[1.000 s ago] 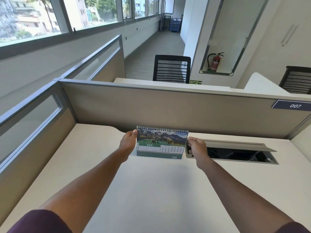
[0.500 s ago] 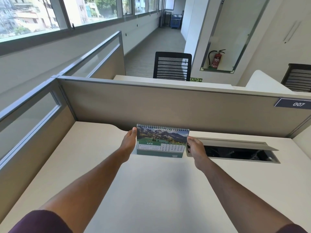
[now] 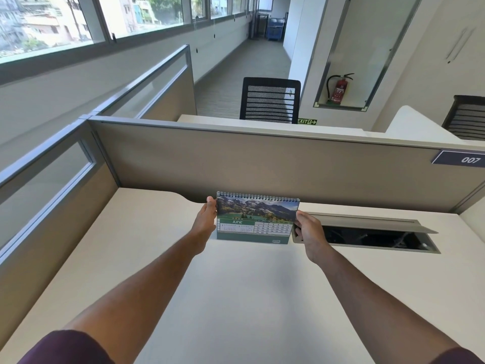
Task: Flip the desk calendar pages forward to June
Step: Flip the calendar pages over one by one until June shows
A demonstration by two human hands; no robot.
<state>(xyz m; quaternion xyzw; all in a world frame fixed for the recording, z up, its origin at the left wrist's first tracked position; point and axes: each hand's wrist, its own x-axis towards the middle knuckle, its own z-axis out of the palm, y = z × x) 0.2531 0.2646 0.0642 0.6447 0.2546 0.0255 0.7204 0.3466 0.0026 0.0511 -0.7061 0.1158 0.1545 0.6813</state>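
A spiral-bound desk calendar [image 3: 256, 218] stands upright near the far edge of the white desk [image 3: 236, 298], facing me. Its front page shows a mountain photo above a green band reading JUNE. My left hand [image 3: 206, 220] grips the calendar's left edge, thumb at the front near the top corner. My right hand [image 3: 307, 229] holds its right edge lower down, fingers curled around the side. The calendar's back pages are hidden.
A grey partition [image 3: 262, 164] with a "007" plate [image 3: 469, 159] rises right behind the calendar. An open cable hatch [image 3: 372, 232] is sunk into the desk just right of my right hand. A glass-topped side partition [image 3: 52, 185] borders the left.
Both hands stay on the calendar's edges with the June page facing me. The calendar has barely shifted; mostly the view moved slightly.
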